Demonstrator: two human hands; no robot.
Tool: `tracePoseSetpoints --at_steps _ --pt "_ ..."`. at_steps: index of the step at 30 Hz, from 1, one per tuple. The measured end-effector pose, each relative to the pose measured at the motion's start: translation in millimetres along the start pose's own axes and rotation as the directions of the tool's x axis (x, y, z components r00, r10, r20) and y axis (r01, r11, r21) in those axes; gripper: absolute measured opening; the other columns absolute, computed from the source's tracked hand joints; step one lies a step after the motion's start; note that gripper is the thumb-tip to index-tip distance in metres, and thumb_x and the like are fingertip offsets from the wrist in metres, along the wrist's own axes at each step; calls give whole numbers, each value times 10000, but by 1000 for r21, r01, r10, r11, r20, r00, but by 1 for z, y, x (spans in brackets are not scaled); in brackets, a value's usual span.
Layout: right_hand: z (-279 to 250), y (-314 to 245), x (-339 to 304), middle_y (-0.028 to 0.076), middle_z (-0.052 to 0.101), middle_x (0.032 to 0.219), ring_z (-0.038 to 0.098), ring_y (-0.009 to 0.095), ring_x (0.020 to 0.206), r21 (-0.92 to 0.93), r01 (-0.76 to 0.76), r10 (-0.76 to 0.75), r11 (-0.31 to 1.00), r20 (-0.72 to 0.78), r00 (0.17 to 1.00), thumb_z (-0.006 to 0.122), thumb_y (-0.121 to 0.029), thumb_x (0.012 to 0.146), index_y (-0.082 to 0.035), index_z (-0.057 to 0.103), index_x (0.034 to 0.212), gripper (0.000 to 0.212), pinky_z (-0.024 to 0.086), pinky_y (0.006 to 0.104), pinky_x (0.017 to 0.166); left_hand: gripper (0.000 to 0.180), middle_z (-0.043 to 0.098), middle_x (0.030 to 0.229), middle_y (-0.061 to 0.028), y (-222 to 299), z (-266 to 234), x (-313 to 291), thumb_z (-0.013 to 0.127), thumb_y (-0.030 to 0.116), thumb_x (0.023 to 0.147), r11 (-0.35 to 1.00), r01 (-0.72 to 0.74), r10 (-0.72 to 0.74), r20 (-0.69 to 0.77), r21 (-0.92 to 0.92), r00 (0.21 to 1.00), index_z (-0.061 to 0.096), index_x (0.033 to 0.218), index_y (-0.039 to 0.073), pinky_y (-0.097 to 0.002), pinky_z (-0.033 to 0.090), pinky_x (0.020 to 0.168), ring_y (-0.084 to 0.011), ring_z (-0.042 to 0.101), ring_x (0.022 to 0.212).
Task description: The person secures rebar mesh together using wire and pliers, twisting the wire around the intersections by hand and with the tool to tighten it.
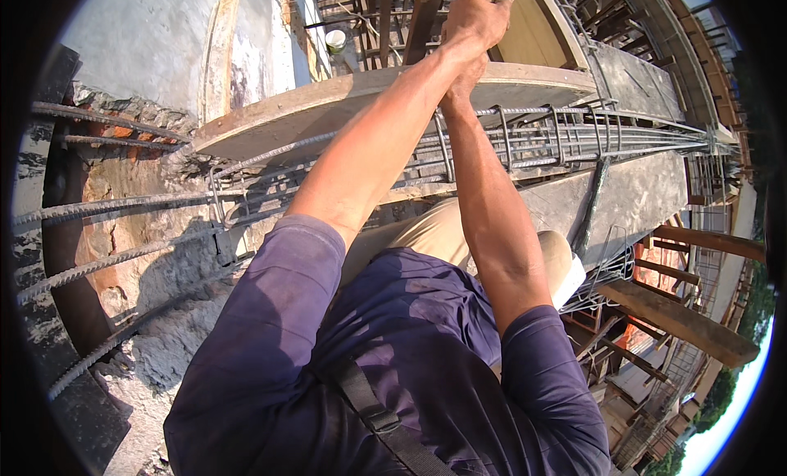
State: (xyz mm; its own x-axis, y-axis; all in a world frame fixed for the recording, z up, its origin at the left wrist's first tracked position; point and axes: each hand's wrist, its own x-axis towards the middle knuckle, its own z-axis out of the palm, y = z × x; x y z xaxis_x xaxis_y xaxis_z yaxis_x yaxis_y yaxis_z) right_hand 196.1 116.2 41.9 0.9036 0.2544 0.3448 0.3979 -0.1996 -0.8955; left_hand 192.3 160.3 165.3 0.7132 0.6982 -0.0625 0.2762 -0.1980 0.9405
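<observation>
Both my arms reach forward over a wooden formwork board (525, 83) and meet near the top of the view. My left hand (479, 21) is closed in a fist, its thumb pointing to the right. Whatever it may hold is hidden. Just below it, my right hand (466, 76) sits partly behind the left wrist, close to the board's upper edge, with its fingers out of sight. Beneath my forearms runs a cage of ribbed steel bars (525, 140) bound with stirrups. A tan plywood panel (529, 34) stands just right of my left hand.
Bare ribbed rebar (123, 206) crosses rough broken concrete (156, 353) on the left. A grey wall (156, 34) rises at the upper left. Timber beams (680, 316) stick out at the lower right. A small white bucket (335, 40) lies below, among props.
</observation>
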Motion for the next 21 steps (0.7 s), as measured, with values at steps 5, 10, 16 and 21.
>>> tracePoseSetpoints --at_steps 5,10,16,21 --pt "28 -15 -11 214 704 788 685 337 715 -87 55 -51 995 47 998 767 -235 802 41 691 869 295 506 459 669 558 724 786 -200 -40 -9 37 598 576 915 982 -179 187 -141 67 972 743 725 73 -449 545 742 -357 720 795" --pt "19 -3 -3 185 698 745 667 307 665 62 -43 48 997 -85 995 746 -248 838 45 690 833 299 504 438 646 558 684 995 -218 -31 -12 -2 671 575 866 913 -395 409 -217 107 887 692 1063 53 -402 548 799 -293 697 953" --pt "-15 -25 4 139 698 762 642 254 691 254 -301 378 919 -359 853 662 -237 926 73 715 900 316 486 420 664 783 564 1157 -132 -124 -18 -83 767 474 844 990 -55 8 -329 -133 944 461 1370 -19 -393 498 916 -207 567 1061" --pt "-64 -39 -17 103 633 704 583 209 607 486 -204 400 850 -342 851 646 -261 947 92 643 885 358 474 373 576 578 556 1209 -151 -127 25 -169 703 199 929 647 302 -294 136 -700 946 414 1377 -25 -258 553 709 -173 647 909"
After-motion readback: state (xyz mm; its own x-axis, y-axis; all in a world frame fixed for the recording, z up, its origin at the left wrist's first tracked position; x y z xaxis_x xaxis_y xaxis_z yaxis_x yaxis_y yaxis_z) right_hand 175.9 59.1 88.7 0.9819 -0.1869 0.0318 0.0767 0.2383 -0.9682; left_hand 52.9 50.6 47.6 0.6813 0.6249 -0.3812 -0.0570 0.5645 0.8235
